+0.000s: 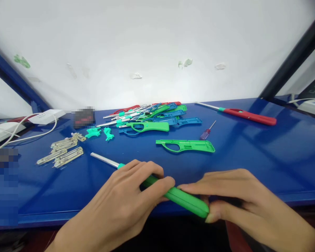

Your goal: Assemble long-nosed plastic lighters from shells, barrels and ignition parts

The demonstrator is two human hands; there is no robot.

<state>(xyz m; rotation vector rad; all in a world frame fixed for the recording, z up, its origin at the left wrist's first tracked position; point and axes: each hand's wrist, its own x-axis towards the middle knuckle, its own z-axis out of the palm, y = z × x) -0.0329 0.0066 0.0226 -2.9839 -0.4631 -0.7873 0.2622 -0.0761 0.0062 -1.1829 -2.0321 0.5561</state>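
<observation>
A green gas lighter with a long silver barrel lies across both my hands at the front edge of the table, its barrel pointing to the upper left. My left hand wraps round its middle, near the trigger, which the fingers hide. With thumb and fingers, my right hand pinches the rounded handle end. Beyond the hands lies a green half shell, its inner side up. A small screwdriver with a purple handle rests just behind that shell.
Lighter shells and barrels form a pile at the back. An assembled red lighter lies back right. Clear fuel tanks and turquoise parts are on the left, near a white power strip with a cable. A white wall rises behind.
</observation>
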